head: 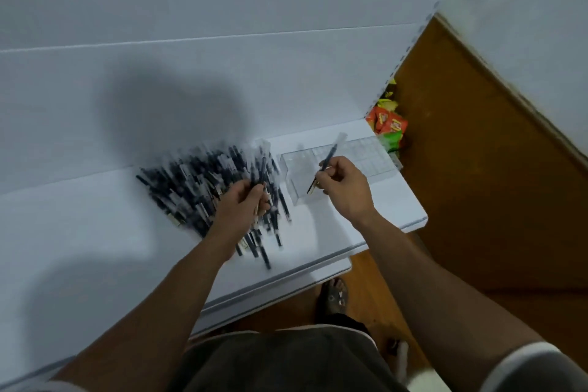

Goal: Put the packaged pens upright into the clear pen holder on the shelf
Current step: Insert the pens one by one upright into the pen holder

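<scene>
Pinching one packaged pen in the right hand, tilted over the clear pen holder, long axis diagonal, clear end aimed up and back-right. Left hand is curled round pens in the blurry pile on the shelf, just left of the holder.

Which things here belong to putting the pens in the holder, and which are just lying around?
Job: pile of packaged pens; held pen in the right hand; second pen in the left hand; clear pen holder.
Lying about: snack packets past the holder.
</scene>
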The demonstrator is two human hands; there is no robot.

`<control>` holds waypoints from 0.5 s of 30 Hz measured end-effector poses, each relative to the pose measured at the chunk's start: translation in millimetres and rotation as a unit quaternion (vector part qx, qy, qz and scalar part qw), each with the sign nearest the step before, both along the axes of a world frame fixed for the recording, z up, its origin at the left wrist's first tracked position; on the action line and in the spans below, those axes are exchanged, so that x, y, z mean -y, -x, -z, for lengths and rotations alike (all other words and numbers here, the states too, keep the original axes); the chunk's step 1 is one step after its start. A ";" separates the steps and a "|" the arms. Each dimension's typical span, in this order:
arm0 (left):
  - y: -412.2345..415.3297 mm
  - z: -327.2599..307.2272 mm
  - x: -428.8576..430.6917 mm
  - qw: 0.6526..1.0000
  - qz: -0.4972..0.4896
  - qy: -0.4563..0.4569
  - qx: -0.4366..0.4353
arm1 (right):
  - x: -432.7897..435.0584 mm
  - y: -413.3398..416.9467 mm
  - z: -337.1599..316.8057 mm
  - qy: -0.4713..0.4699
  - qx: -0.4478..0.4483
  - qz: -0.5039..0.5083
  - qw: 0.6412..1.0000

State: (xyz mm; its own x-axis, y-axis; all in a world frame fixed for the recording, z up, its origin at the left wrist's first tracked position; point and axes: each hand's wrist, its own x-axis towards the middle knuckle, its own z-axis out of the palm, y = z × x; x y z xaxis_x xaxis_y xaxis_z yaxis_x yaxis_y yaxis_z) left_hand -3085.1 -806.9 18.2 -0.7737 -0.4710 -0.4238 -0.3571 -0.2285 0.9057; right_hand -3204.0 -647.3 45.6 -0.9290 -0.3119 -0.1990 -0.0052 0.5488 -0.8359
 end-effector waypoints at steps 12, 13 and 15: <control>61.7 27.3 -92.6 0.959 -0.283 -0.008 0.024 | 32.5 141.0 51.4 0.015 -0.045 -0.241 0.969; 65.4 28.2 -98.4 0.953 -0.302 -0.007 0.021 | 34.3 143.9 54.8 0.008 -0.050 -0.262 0.964; 71.4 28.7 -107.5 0.949 -0.315 0.002 0.021 | 37.2 147.8 61.6 0.002 -0.057 -0.291 0.955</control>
State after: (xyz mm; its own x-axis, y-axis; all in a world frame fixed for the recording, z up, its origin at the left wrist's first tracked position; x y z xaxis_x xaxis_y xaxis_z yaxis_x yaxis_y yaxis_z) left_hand -3156.5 -699.4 -10.5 -0.3205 -0.8365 -0.4445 -0.1861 -0.4045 0.8954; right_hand -3351.8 -684.6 -16.0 -0.6134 -0.7828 -0.1044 -0.4003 0.4222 -0.8133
